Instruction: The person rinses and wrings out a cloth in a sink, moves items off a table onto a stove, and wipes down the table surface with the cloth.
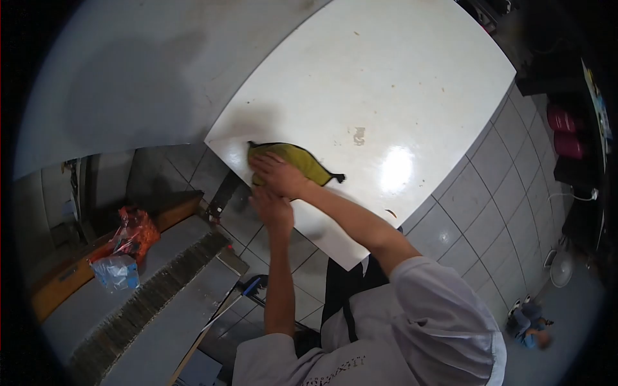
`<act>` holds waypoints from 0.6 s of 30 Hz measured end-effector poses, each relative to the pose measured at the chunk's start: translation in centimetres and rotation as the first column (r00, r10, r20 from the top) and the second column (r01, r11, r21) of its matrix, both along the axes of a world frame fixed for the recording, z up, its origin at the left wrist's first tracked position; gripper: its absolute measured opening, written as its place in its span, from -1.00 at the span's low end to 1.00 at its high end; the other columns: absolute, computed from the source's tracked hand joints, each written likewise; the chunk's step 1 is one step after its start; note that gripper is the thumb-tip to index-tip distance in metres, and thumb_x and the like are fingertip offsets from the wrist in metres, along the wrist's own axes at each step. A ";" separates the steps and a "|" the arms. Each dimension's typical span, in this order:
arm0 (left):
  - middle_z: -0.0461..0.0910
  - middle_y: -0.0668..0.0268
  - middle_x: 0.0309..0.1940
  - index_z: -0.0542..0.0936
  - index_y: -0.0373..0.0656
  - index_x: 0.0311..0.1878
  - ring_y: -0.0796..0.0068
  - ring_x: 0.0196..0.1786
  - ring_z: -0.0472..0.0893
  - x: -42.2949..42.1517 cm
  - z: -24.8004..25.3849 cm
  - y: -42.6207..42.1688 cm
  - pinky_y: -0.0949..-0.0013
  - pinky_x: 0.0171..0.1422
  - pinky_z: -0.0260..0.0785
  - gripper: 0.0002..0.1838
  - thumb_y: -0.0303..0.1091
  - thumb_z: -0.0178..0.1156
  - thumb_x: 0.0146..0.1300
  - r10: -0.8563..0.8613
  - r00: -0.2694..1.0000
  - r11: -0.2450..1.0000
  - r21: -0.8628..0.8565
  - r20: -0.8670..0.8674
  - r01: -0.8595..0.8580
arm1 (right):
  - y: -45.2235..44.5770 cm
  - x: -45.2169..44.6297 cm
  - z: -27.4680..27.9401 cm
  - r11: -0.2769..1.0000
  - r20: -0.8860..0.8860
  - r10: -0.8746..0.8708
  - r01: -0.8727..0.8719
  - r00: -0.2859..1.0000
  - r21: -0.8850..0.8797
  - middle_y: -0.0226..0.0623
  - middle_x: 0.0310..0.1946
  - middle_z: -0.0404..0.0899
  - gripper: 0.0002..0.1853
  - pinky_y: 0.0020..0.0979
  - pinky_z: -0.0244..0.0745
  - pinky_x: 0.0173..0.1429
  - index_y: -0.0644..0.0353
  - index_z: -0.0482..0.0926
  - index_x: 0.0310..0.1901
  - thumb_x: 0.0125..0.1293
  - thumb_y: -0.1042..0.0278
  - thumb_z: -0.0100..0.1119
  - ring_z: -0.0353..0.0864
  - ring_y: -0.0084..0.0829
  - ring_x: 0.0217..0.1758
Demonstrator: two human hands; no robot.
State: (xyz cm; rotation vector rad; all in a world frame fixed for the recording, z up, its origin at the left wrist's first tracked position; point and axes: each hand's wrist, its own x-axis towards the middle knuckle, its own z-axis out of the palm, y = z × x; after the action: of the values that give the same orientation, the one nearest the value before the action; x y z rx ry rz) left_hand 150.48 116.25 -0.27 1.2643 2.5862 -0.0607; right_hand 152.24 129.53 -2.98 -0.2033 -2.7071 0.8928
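Observation:
A yellow-green cloth (301,166) with dark edging and a dark tuft at one end lies at the near left corner of the white table (386,96). My right hand (280,177) rests flat on the cloth, its fingers a little apart. Just below it, at the table's edge, is my left hand (273,204), close against the heel of my right hand and the cloth's lower edge. The fingers of my left hand are partly hidden, so its grip is unclear.
Small brown marks dot the table. At lower left, a red plastic bag (134,231) and a clear bluish bag (118,271) lie beside a long slatted strip (151,299). Dark shelving with pink items (566,132) stands at right. Another person (531,327) is at lower right.

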 end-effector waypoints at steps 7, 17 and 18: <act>0.10 -0.30 0.43 0.18 -0.62 0.36 -0.15 0.59 -0.10 -1.1 -0.5 -1.6 -0.23 0.59 -0.33 -0.30 -0.24 0.00 0.32 -0.137 0.989 0.990 0.034 -0.062 0.140 | -1.4 2.2 0.1 0.949 -0.048 -0.228 0.233 0.972 0.211 -0.08 0.40 0.28 -0.33 0.01 0.00 0.58 0.28 0.40 0.30 0.14 0.19 0.19 0.23 -0.12 0.48; 0.16 -0.30 0.41 0.34 -0.55 0.30 -0.27 0.57 -0.10 11.1 1.8 3.0 -0.20 0.62 -0.41 -0.38 -0.19 0.04 0.35 -0.561 0.817 0.827 0.102 0.129 0.552 | -1.3 19.9 2.4 0.826 0.185 -0.564 0.549 0.805 0.127 0.05 0.44 0.20 -0.35 0.02 0.03 0.57 0.41 0.42 0.26 0.07 0.40 0.22 0.12 -0.04 0.54; 0.18 -0.29 0.40 0.36 -0.54 0.28 -0.26 0.57 -0.09 12.9 2.1 3.2 -0.20 0.62 -0.41 -0.39 -0.18 0.05 0.35 -0.595 0.788 0.804 0.097 0.160 0.587 | -1.8 22.0 2.5 0.798 0.180 -0.602 0.588 0.778 0.127 0.06 0.43 0.21 -0.38 0.02 0.05 0.56 0.43 0.43 0.24 0.07 0.45 0.20 0.13 -0.02 0.53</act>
State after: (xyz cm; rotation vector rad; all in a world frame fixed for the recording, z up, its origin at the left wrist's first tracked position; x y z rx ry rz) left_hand 163.41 119.41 1.86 1.9527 1.9509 -0.0051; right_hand 174.24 127.74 -0.45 -1.1337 -2.5700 0.6075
